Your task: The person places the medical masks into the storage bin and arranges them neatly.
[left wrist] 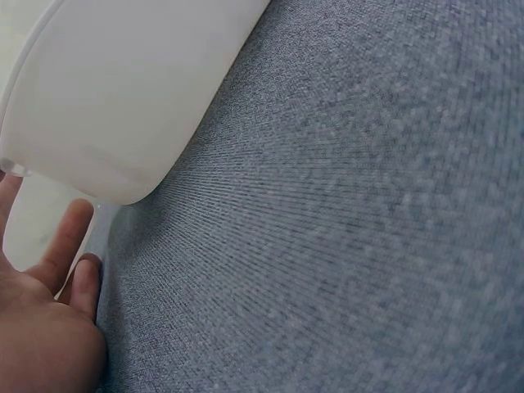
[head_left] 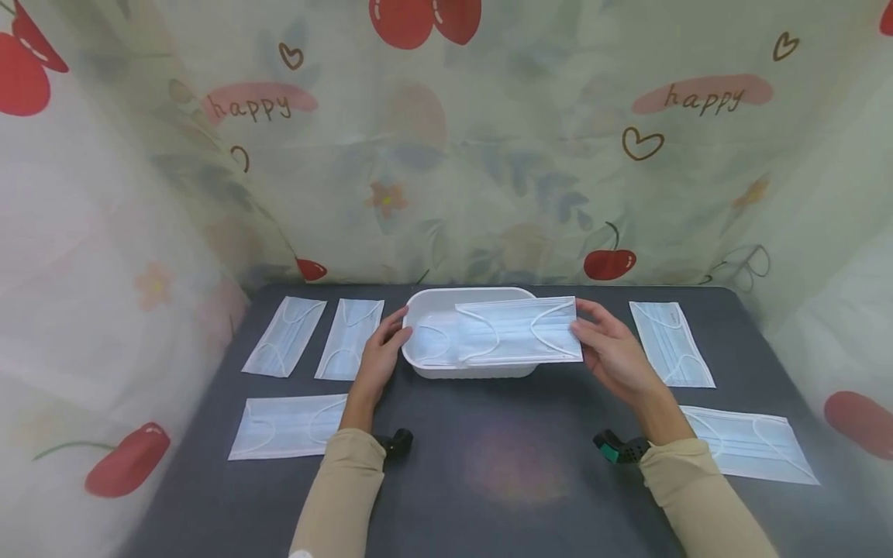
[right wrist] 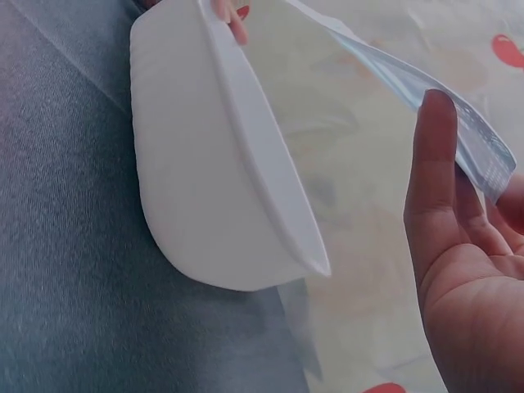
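A white plastic basin [head_left: 470,372] stands near the far edge of the table. Its left rim is held by my left hand [head_left: 380,353], with the fingertips at the rim; in the left wrist view several fingers [left wrist: 67,239] reach along its end. My right hand [head_left: 617,349] pinches the right end of a pale blue disposable face mask [head_left: 516,332], its white ear loops facing up. That mask hangs over the basin's opening, raised above the rim in the right wrist view. Another face mask [head_left: 432,342] lies inside the basin, partly hidden by the held one.
On the left of the dark table [head_left: 502,527] lie more face masks: one far left [head_left: 284,337], one beside it [head_left: 349,339], one nearer [head_left: 286,428] partly under my left arm. Two lie right, one far [head_left: 672,343] and one near [head_left: 756,443]. Patterned cloth [head_left: 488,170] encloses the table.
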Demonstrator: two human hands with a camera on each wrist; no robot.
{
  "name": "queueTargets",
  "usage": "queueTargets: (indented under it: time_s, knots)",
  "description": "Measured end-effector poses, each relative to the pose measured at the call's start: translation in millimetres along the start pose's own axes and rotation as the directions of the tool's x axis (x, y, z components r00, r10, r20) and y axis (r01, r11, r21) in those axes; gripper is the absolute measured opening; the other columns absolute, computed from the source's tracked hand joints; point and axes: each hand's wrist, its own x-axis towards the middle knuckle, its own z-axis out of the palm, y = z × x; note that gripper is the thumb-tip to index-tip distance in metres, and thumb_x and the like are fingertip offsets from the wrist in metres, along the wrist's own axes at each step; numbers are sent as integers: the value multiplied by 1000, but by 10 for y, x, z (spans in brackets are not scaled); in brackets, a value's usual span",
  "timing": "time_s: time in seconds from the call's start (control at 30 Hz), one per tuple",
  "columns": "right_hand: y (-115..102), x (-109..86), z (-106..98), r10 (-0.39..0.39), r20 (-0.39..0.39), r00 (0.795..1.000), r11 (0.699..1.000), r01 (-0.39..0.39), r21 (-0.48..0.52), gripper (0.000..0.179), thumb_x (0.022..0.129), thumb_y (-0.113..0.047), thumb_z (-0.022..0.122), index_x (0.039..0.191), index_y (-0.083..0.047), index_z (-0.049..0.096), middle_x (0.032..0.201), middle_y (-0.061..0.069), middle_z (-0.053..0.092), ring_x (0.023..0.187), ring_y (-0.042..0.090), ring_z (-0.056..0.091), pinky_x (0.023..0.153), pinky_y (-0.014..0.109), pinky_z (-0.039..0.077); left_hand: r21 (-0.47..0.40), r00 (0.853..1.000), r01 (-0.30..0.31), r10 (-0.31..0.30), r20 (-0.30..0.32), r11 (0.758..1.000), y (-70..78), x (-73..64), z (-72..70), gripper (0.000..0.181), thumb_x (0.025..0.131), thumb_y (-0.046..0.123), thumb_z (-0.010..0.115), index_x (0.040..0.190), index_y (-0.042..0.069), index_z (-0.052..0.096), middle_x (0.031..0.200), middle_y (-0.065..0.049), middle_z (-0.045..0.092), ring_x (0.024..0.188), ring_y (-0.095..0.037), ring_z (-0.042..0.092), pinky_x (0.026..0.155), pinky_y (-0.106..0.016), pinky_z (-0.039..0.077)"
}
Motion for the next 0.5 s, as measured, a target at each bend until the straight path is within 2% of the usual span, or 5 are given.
queueTargets:
  time_s: [0.13,0.3,0.5]
  knots:
    - [42,65,42,-11,3,1000,999,11,52,39,108,-11,48,145,-16,36,119,-6,69,100,5,70,87,20,59,-3,1000,-3,3,4,1000,2,-2,-14,41,102,39,59,143,46,53,148,-3,53,143,-25,46,125,-52,30]
    - [92,144,110,1,-39,999,994,3,112,35,108,-9,46,141,-16,40,114,-5,69,94,5,70,82,21,60,-9,1000,-3,3,9,1000,8,-6,-27,41,102,42,59,142,47,53,148,-3,53,143,-24,45,124,-52,30]
    - [99,211,184,66,-101,993,991,-53,127,42,109,-14,45,149,-12,35,121,-2,63,94,5,70,80,20,59,-3,1000,3,-3,7,1000,15,2,-29,41,102,42,59,142,48,53,148,-3,53,144,-24,45,124,-52,30]
